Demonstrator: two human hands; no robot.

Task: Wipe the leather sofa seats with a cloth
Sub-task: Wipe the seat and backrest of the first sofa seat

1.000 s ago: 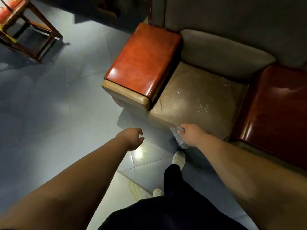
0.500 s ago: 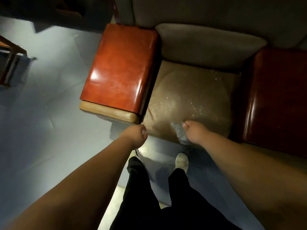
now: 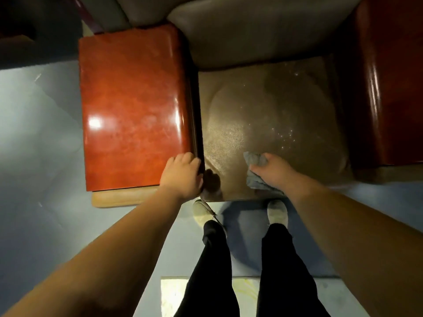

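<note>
Brown leather seat (image 3: 270, 124) with a grey cloth (image 3: 256, 170) held on it near the front edge.

Grey cloth lies on the seat close to its front edge, a bit right of the middle; the right hand (image 3: 273, 171) is on top of the cloth with its fingers curled round it, gripping it and pushing it down on the leather; small shiny specks show on the seat farther back; the left hand (image 3: 182, 175) rests on the front right corner of the shiny red armrest (image 3: 135, 104), fingers bent over the edge next to the seat, clamped on the armrest; another dark red armrest (image 3: 389, 88) stands at the seat's right side; a grey back cushion (image 3: 251, 35) sits behind the seat; two pale shoes (image 3: 277, 212) stand on the blue floor (image 3: 45, 156) just in front of the seat.
</note>
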